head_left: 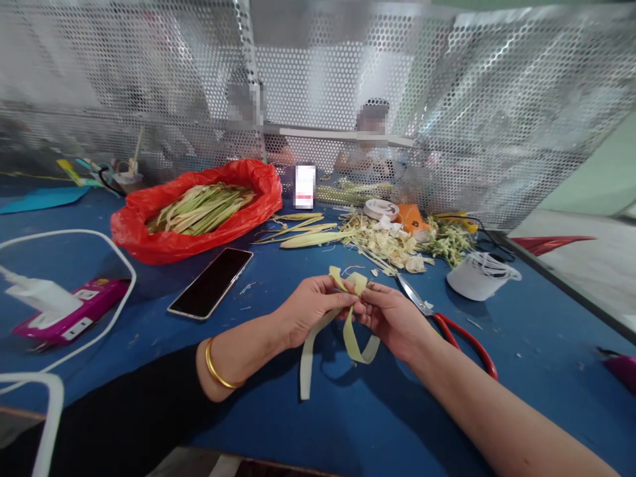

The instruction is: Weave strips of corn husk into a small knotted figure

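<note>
A pale strip [351, 341] is held up at the centre of the frame, clear of the table [527, 404], its upper part folded into a small loop between both hands. By the left hand [318, 303] it is pinched, thumb pressed down against curled fingers, with no gap seen. By the right hand [390, 321] the other side of the fold is gripped just as closely, thumb and fingertips brought together; how the remaining fingers are set beneath cannot be told. The hands are all but touching, presumably so that the fold is steadied from both sides. Two ends are left to hang below, apparently because only the fold needs to be controlled; whether both belong to one piece is hidden.

Scissors [412, 291] are laid just beyond the right hand, red handles turned toward the lower right, probably for an easy reach. In the upper left, leaves [209, 205] are gathered in a red bag [265, 189], its rim rolled wide, seemingly for ready access. Scraps [390, 246] are heaped at upper right, likely to spare the working space. A phone [212, 283] is laid flat left of centre.
</note>
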### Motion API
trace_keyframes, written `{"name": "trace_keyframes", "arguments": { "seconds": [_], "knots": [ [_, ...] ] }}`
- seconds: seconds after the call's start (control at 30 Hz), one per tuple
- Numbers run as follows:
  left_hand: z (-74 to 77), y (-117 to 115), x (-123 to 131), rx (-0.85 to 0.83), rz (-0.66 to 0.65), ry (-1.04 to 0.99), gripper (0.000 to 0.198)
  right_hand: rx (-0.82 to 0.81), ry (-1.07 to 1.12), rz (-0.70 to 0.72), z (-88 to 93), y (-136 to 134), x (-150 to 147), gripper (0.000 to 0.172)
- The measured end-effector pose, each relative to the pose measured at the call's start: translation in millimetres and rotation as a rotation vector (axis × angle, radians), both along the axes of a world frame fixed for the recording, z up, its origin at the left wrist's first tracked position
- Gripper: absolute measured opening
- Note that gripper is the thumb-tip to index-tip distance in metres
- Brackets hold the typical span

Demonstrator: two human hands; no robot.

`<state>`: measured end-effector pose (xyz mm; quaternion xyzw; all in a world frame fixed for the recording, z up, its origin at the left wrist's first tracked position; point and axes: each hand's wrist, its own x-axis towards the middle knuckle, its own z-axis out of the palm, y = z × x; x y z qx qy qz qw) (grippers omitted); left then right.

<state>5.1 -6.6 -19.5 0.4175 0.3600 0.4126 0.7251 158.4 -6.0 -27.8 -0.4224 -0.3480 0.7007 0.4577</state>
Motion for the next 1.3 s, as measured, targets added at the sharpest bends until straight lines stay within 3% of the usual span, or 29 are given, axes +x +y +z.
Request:
{"name": "trace_keyframes", "arguments": {
  "seconds": [0.2, 0.37, 0.5, 0.63, 0.87, 1.3],
  "knots": [
    [8.6, -3, 0, 0.081, -0.146, 0.074, 0.018, -0.024, 0.072, 0.065, -1.2, 2, 0, 0.020],
    [8.7, 0, -2, -0.023, 0.026, 0.023, 0.020, -0.043, 0.044, 0.137, 1.1, 8, 6, 0.024],
    [7.8, 4, -4, -0.119, 0.184, -0.019, 0.021, 0.037, -0.087, -0.064, -1.1, 15, 10, 0.031],
    [7.9, 5, -4, -0.096, 0.258, -0.060, 0.020, 0.145, -0.175, -0.198, -5.1, 22, 13, 0.032],
    [7.3, 5, -4, -0.048, 0.306, -0.076, 0.019, 0.357, -0.397, -0.218, -2.5, 19, 11, 0.034],
    [4.0, 5, -6, -0.065, 0.294, -0.053, 0.014, 0.362, -0.436, -0.135, -11.7, 18, 7, 0.035]
  ]
}}
